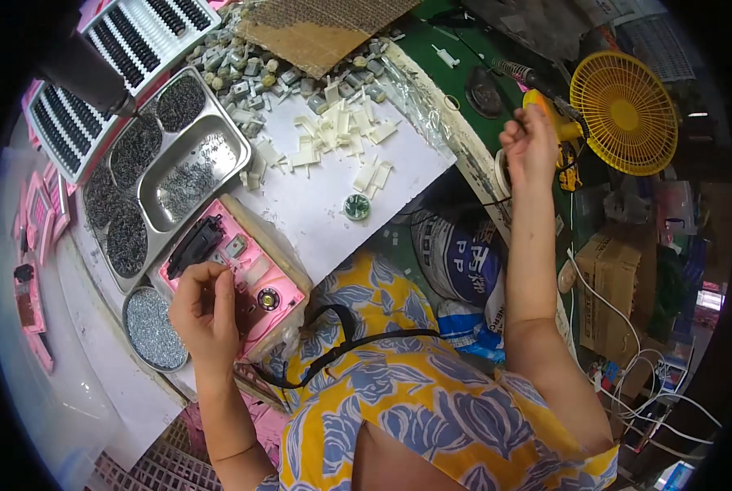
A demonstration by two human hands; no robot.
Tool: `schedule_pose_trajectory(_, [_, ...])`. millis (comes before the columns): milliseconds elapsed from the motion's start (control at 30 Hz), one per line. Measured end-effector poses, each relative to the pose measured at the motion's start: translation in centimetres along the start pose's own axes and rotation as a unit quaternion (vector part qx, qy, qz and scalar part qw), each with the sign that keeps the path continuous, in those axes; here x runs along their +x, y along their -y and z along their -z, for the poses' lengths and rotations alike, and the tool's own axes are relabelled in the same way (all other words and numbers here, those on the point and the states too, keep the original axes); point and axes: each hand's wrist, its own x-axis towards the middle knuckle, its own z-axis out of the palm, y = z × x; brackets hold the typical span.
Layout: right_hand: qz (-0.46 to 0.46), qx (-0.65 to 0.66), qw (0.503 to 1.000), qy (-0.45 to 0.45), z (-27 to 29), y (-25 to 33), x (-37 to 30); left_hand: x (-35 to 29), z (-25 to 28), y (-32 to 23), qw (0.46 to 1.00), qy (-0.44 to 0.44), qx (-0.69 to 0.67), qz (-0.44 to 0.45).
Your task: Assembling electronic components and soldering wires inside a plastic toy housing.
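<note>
Over the pink housing [259, 282], a small part is pinched in the left hand [206, 315], while the yellow screwdriver [546, 114], well right of it, is gripped by the right hand [530, 147].

white worktable [317, 209] bears a steel compartment tray [219, 168], white plastic clips [333, 135], cardboard [317, 29].

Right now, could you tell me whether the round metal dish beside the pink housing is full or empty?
Full: the round metal dish holds small silvery parts nearly rim to rim.
</note>
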Motion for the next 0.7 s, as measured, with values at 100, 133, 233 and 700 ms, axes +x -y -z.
schedule_pose_trajectory(100, [0.084,-0.056,0.994,-0.046,0.3,-0.4,4.9,-0.1,0.0,-0.6,1.000,-0.010,0.015,-0.014])
schedule_pose_trajectory(133, [0.120,-0.084,0.988,-0.055,-0.2,-0.7,5.9,0.0,0.3,-0.9,0.999,-0.013,0.028,-0.012])
schedule_pose_trajectory(233, [0.177,-0.259,0.928,-0.200,-1.4,1.5,4.0,0.3,1.0,-1.9,0.998,-0.001,0.064,0.003])
schedule_pose_trajectory(700, [-0.029,-0.108,0.919,0.379,-7.8,-5.2,-15.3,1.6,0.0,0.5,0.968,-0.045,0.215,-0.121])
